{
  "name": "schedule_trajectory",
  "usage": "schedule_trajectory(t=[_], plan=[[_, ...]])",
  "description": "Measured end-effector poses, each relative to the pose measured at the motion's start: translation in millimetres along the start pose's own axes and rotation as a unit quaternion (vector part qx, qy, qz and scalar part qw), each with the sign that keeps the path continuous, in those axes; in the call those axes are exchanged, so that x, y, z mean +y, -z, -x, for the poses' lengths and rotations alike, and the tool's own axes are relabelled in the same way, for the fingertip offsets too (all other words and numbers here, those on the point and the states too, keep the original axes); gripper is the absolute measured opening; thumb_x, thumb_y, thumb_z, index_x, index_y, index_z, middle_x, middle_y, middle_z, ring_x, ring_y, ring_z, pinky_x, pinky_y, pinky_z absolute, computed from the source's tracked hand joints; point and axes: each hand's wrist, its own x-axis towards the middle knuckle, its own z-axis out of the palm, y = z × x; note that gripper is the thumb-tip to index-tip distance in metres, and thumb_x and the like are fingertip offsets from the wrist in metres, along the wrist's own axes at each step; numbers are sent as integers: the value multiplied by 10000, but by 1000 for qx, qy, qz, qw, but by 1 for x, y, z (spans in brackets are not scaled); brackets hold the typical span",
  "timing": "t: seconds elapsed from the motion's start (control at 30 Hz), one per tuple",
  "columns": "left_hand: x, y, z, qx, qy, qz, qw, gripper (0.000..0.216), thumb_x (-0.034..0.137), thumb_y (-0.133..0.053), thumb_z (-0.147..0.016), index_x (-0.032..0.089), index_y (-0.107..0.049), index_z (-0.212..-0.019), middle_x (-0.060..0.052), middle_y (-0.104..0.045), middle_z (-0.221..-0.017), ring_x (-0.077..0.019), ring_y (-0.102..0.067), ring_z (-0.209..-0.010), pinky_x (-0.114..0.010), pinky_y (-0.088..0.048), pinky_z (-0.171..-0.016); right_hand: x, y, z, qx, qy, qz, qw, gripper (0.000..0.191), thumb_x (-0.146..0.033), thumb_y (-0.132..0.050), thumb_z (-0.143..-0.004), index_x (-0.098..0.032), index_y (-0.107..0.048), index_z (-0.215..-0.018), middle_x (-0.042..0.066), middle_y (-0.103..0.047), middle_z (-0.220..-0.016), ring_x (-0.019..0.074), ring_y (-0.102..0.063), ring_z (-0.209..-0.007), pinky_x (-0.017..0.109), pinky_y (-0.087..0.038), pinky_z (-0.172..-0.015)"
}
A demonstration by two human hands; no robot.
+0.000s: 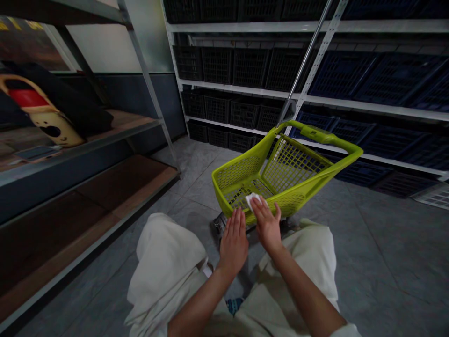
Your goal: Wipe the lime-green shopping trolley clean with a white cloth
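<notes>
A lime-green cart, latticed plastic with a smooth rounded rim, stands between the knees and the white rack. Over its near edge, the right grip covers a crumpled white wipe, thumb spread; pinching, I cannot tell. The left grip is flat, fingers together. Tiled floor extends rightward. Wheels are mostly hidden.

A cart stands on the floor before shelves of crates, a cloth at its near side, a rack bearing a phone to its left.
</notes>
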Motion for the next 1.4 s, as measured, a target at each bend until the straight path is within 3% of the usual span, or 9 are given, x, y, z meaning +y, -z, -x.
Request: schedule_trajectory(t=[0.17, 0.37, 0.47, 0.63, 0.73, 0.9, 1.03, 1.2, 1.4], plan=[[-4, 2, -1, -8, -8, -15, 1000, 806, 106, -453, -876, 51, -71, -1583, -171, -276, -1631, -244, -228, -1524, -427, -339, -1207, 2, 3, -1, -35, 73, -8, 997, 701, -16, -394, -850, -296, -409, -1492, 47, -588, -1449, 169, -429, -1431, 469, -40, -1219], [-1, 2, -1, -3, -6, -12, 1000, 808, 109, -454, -881, 56, -61, -1585, -166, -254, -1639, -251, -226, -1524, -422, -333, -1210, 76, 16, -13, 30, -57, 51, 997, 811, -23, -419, -758, -290, -371, -1522, 69, -571, -1464, 228, -438, -1428, 519, -101, -1200], [3, 0, 0, 6, 2, 1, 1000, 828, 94, -452, -864, 80, -55, -1590, -160, -254, -1640, -252, -226, -1524, -430, -342, -1205, 52, 9, -9, 46, -80, 45, 995, 790, -25, -410, -765, -276, -386, -1514, 67, -579, -1455, 224, -434, -1430, 506, -112, -1199], [0, 0, 0, 5, -1, 9, 1000, 810, 82, -440, -850, 82, -103, -1586, -171, -312, -1617, -252, -269, -1510, -443, -351, -1200, -13, 0, 2, -20, 56, -12, 998, 737, -22, -408, -808, -269, -409, -1502, 67, -593, -1442, 195, -433, -1429, 465, -93, -1213], [-2, 4, -1, -1, -4, 2, 1000, 765, 77, -431, -854, 66, -167, -1573, -164, -323, -1615, -255, -275, -1508, -431, -345, -1203, 5, 6, -1, -43, 90, -17, 995, 712, -24, -399, -822, -264, -420, -1492, 70, -579, -1456, 187, -439, -1425, 463, -85, -1213], [1, 7, -2, -11, -7, -17, 1000, 694, 97, -434, -874, 33, -253, -1541, -157, -287, -1630, -260, -238, -1520, -411, -334, -1209, 72, 18, -13, 25, -38, 35, 998, 777, -26, -421, -764, -275, -404, -1501, 66, -563, -1473, 213, -441, -1427, 485, -104, -1205], [3, 6, -1, -2, 1, -17, 1000, 716, 90, -441, -861, 52, -246, -1549, -152, -289, -1631, -256, -234, -1521, -407, -335, -1209, 45, 9, -11, 32, -75, 50, 995, 788, -15, -420, -754, -259, -399, -1503, 78, -552, -1481, 217, -424, -1437, 488, -106, -1203], [0, 3, -2, -6, -6, -25, 1000, 693, 96, -450, -863, 26, -277, -1531, -175, -342, -1604, -265, -269, -1510, -421, -334, -1209, -14, 1, 1, -24, 54, -3, 998, 658, -28, -397, -840, -253, -464, -1454, 80, -590, -1444, 182, -439, -1421, 455, -72, -1215], [0, 5, -2, -11, -11, -28, 999, 759, 114, -460, -875, 51, -164, -1571, -161, -278, -1633, -243, -220, -1527, -412, -325, -1212, 49, 18, -8, -13, 17, 10, 1000, 739, -14, -414, -784, -260, -430, -1481, 73, -573, -1462, 198, -453, -1415, 475, -65, -1213]])
